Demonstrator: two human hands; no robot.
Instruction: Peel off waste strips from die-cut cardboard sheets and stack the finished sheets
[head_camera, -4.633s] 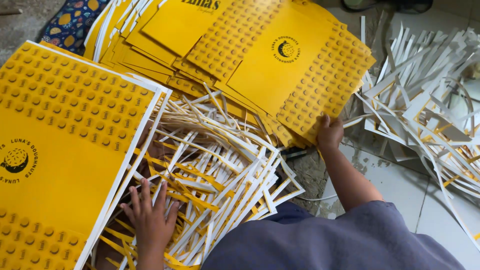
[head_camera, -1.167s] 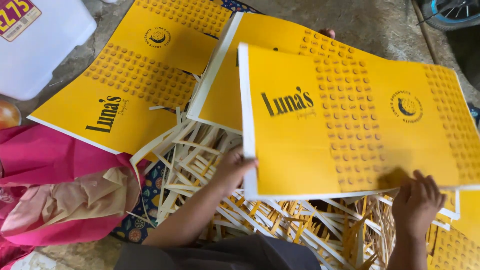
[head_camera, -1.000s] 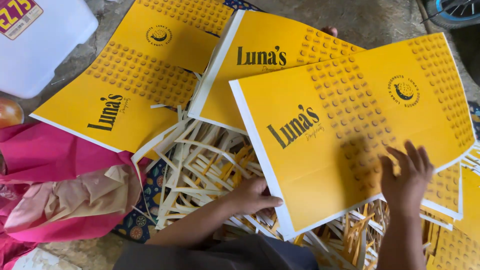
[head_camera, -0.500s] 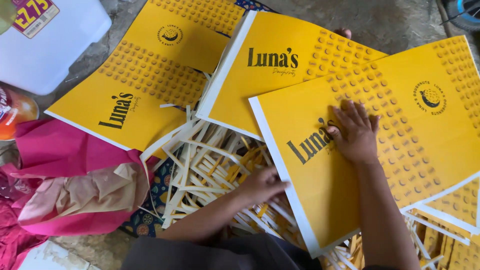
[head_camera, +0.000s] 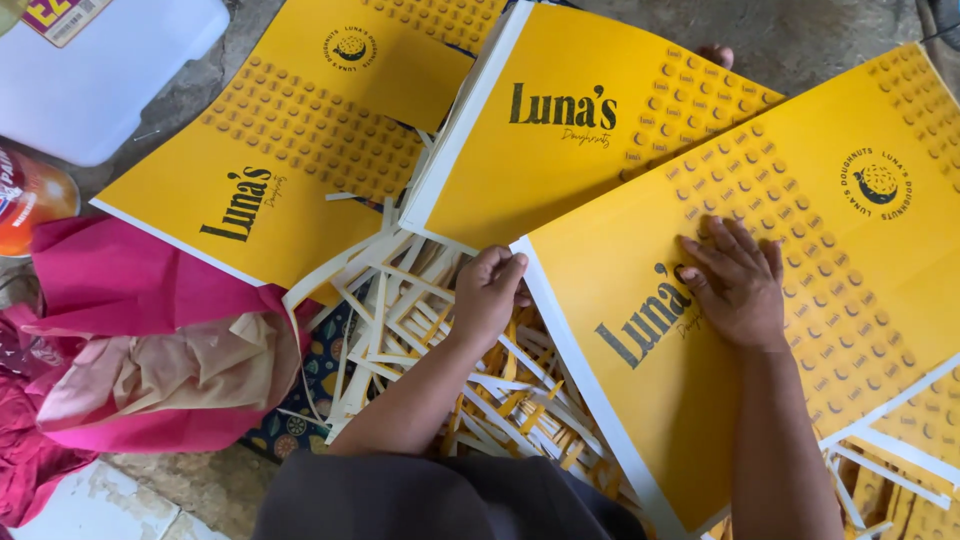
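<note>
- Single view: head-worn camera, looking steeply down over the wearer's own lap and forearms onto the floor.
- Facing: away from the wearer; near edge at frame bottom, far edge at top.
- Range: close. The left hand (head_camera: 487, 296) and right hand (head_camera: 735, 282) sit mid-frame.
- Coverage: the yellow printed sheet (head_camera: 800, 270) fills the right, cut off by the frame edge; the pile of cardboard offcut strips (head_camera: 420, 330) lies centre; the pink cloth (head_camera: 130, 330) lies left; the white plastic container (head_camera: 110, 70) is at far left.
- No second view; no overlap to report.
</note>
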